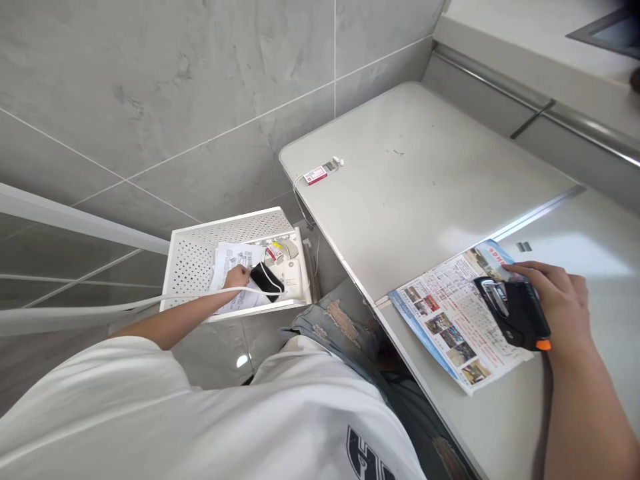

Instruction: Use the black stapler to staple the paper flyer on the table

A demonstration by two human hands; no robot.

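Note:
My left hand (pixel 237 277) reaches down into a white perforated basket (pixel 190 267), its fingers curled over printed papers (pixel 230 257). A flat black object (pixel 265 281) lies right beside it, and what the fingers grip, if anything, is hidden. On the table, my right hand (pixel 563 290) has its leading fingers stretched out over the upper right edge of a printed leaflet (pixel 450 333). Atop the leaflet, close against this hand, sits a black stapler-like tool (pixel 520 317) with a silver part and an orange end.
A small red and white box (pixel 315 175) and a white cable end (pixel 337 162) lie near the far left table corner. Another white cable (pixel 150 305) runs across my left forearm into the basket. Grey tiled walls (pixel 225 80) border the table (pixel 400 193).

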